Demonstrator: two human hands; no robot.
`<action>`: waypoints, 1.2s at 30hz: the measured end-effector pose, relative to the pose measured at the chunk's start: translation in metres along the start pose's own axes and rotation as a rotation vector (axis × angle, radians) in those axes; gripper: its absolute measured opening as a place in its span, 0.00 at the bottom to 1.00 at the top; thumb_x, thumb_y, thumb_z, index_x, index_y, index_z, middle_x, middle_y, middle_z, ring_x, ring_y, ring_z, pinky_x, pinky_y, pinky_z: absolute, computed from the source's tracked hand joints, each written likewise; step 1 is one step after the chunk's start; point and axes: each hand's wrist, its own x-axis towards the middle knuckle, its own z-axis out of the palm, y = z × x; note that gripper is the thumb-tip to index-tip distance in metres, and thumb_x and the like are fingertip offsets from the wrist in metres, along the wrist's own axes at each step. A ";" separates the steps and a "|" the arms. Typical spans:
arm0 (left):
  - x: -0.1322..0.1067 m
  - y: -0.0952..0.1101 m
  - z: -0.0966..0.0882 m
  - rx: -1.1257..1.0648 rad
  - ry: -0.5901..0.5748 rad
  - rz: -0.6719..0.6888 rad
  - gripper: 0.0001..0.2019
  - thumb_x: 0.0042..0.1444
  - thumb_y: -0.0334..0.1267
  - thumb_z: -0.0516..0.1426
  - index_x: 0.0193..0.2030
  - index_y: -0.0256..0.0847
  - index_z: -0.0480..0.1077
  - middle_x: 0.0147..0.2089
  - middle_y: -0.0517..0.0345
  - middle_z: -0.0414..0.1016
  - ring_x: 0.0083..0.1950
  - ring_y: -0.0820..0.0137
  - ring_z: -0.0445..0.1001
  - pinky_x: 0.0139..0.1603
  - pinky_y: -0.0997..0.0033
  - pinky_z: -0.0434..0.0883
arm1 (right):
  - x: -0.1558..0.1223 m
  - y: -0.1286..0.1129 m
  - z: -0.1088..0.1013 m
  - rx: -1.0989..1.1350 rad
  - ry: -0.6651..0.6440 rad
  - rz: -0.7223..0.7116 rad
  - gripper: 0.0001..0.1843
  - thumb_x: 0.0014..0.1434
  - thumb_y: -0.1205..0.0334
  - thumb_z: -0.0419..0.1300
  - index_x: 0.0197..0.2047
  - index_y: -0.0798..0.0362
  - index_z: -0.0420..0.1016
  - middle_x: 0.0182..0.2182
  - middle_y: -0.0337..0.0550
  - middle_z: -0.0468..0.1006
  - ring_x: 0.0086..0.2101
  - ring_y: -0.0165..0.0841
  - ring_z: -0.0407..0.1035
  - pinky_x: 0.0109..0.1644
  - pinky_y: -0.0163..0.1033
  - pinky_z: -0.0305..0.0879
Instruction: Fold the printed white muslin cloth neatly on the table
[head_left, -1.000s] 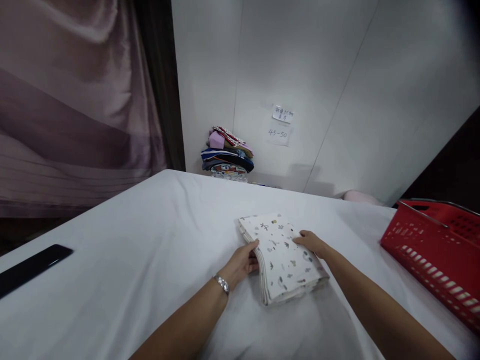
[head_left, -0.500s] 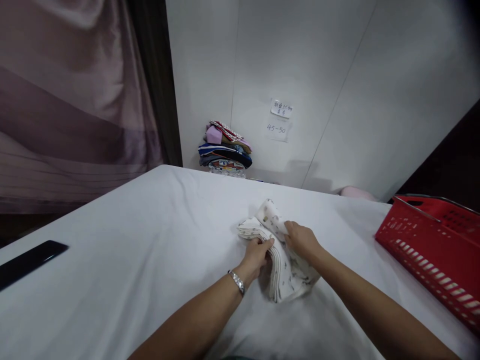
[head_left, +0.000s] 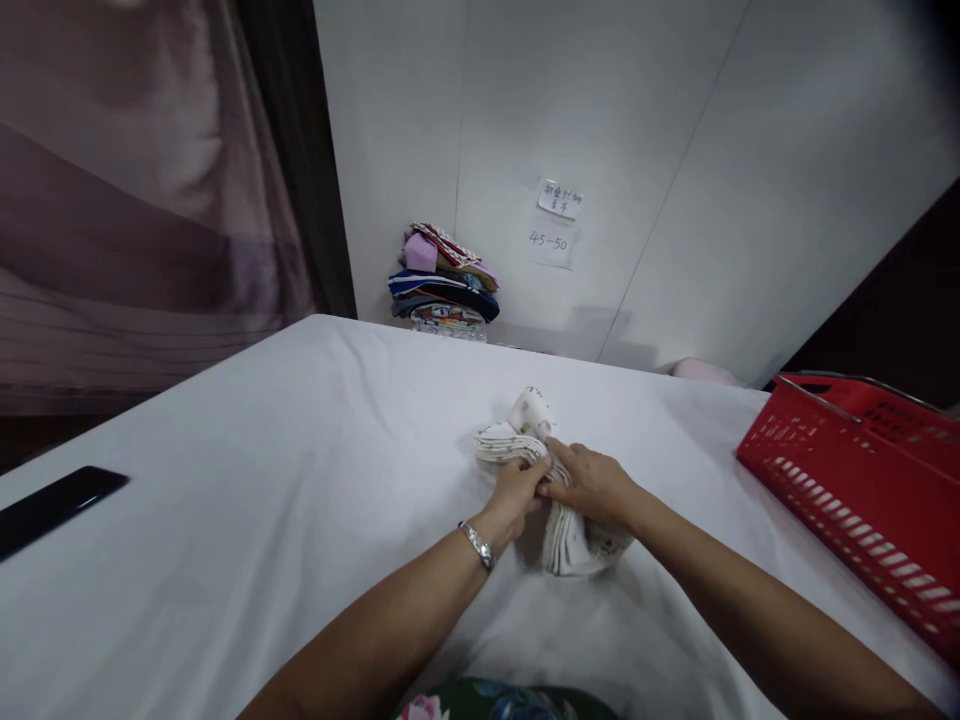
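A white cloth (head_left: pixel 566 543) with a small dark print lies on the white-covered table, folded into several layers and bent at its middle. One loose part of it stands up on the far side. My left hand (head_left: pixel 516 494), with a silver bracelet on the wrist, pinches the layered edge between thumb and fingers. My right hand (head_left: pixel 594 482) grips the same cloth from the right, its thumb by my left fingertips and its fingers over the top. Part of the cloth is hidden beneath my right hand.
A red plastic basket (head_left: pixel 862 490) with a metal handle stands at the right. At the left edge lies a flat black object (head_left: pixel 60 508), perhaps a phone. Folded clothes (head_left: pixel 444 280) are stacked behind the table by the wall, under paper notes (head_left: pixel 553 240). A curtain (head_left: pixel 142 200) hangs at left.
My right hand has moved left and closer to my left hand, now gripping the layered edge rather than the loose upper part. The view has tilted slightly downward.
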 end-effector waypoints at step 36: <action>0.017 -0.041 -0.047 0.894 -0.229 0.390 0.17 0.47 0.50 0.54 0.39 0.44 0.72 0.39 0.57 0.78 0.45 0.61 0.74 0.46 0.66 0.70 | -0.031 0.057 -0.050 0.172 0.091 0.179 0.21 0.48 0.65 0.56 0.47 0.41 0.70 0.40 0.26 0.77 0.39 0.31 0.69 0.40 0.29 0.62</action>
